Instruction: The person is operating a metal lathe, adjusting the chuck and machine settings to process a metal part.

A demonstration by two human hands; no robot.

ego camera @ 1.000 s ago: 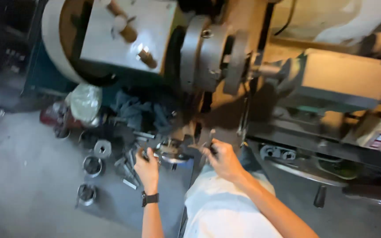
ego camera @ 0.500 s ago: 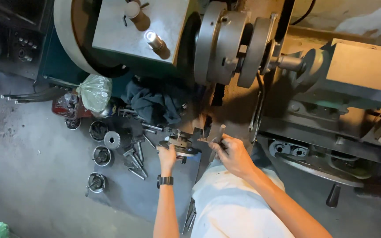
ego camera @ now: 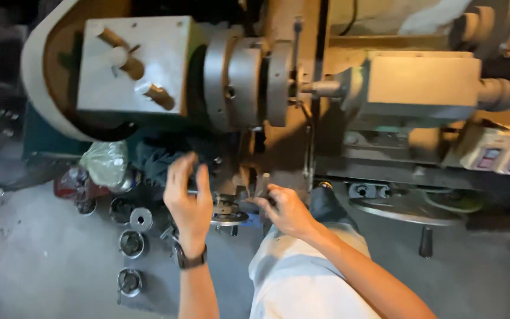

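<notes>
My fingers: left hand (ego camera: 189, 198) raised with the fingers loosely spread, gripping nothing; right hand (ego camera: 284, 208) pinching a small dark metal piece (ego camera: 263, 184) beside the round steel fitting (ego camera: 226, 211) low on the beige lathe (ego camera: 385, 88). I'd steady the fitting first. Grey concrete floor (ego camera: 30, 260), round metal parts (ego camera: 131, 242) on it, dim workshop.

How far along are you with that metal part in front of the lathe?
Done: several round metal parts already sit on the floor mat. In hand: the left hand and the right hand are both on a small metal assembly below the lathe chuck. Left: whether it is finished is too blurred to tell.
</notes>
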